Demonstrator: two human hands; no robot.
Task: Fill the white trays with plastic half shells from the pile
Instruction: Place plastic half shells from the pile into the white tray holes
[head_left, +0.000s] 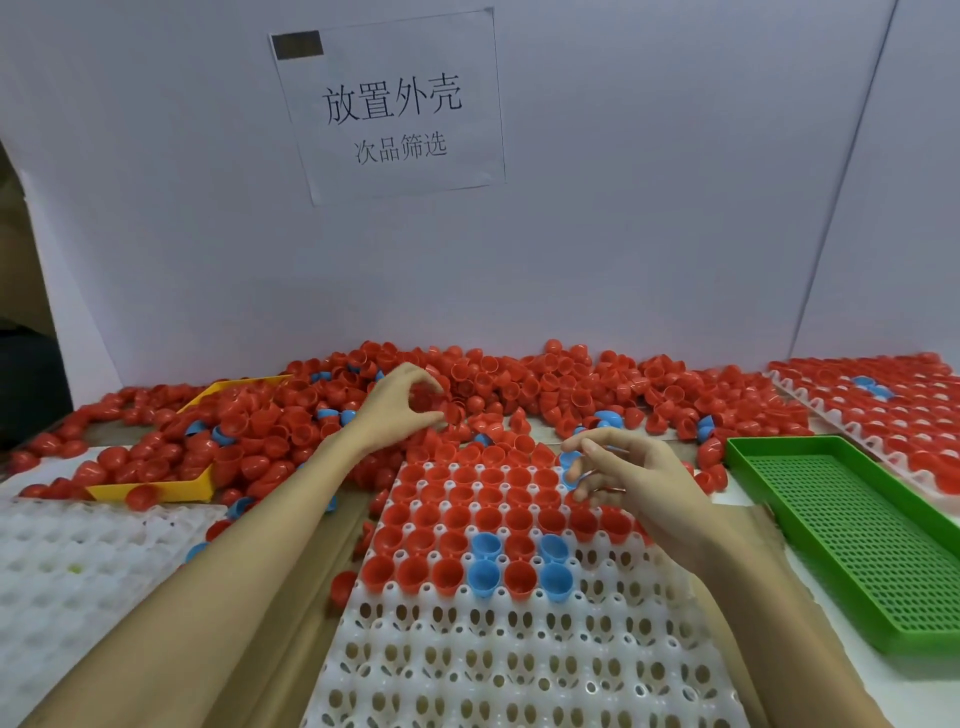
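Pinching a blue shell (570, 470) in its grip, the right hand (631, 480) risks misseating it — the left hand (400, 410) clutches red shells (431, 402), prone to spilling.

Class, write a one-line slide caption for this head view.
Left hand picks red shells from the pile; right hand holds a blue shell over the half-filled tray.

white trays (519, 665) — 3 | green tray (852, 540) — 1 | yellow tray (156, 488) — 1 | hands — 2
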